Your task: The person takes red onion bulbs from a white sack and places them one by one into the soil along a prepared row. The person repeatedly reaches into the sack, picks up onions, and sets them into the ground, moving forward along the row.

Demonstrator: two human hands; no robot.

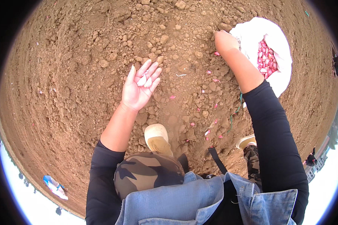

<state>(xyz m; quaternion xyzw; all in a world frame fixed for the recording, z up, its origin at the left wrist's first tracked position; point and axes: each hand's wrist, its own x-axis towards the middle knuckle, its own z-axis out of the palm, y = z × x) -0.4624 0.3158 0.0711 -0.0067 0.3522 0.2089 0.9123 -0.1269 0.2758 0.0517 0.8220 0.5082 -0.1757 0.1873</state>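
Observation:
My left hand (pixel 138 90) is palm up over the soil, fingers extended. A few white garlic cloves (pixel 144 81) rest on its fingers. My right hand (pixel 226 42) is low at the left edge of a white sack (pixel 283 56), back of the hand upward. Its fingers are curled down and hidden, so whether they hold anything cannot be seen. Through the sack's opening show many pink-skinned cloves (pixel 266 60). Just below my right hand, a pink clove (pixel 217 53) lies on the ground.
Cloddy brown soil (pixel 81 70) surrounds me. Several pink cloves (pixel 192 124) lie scattered between my hands and feet. A green string (pixel 231 119) trails from the sack. My shoe (pixel 157 137) stands below my left hand. A blue-and-white bag (pixel 55 187) lies far left; a person (pixel 311 160) is far right.

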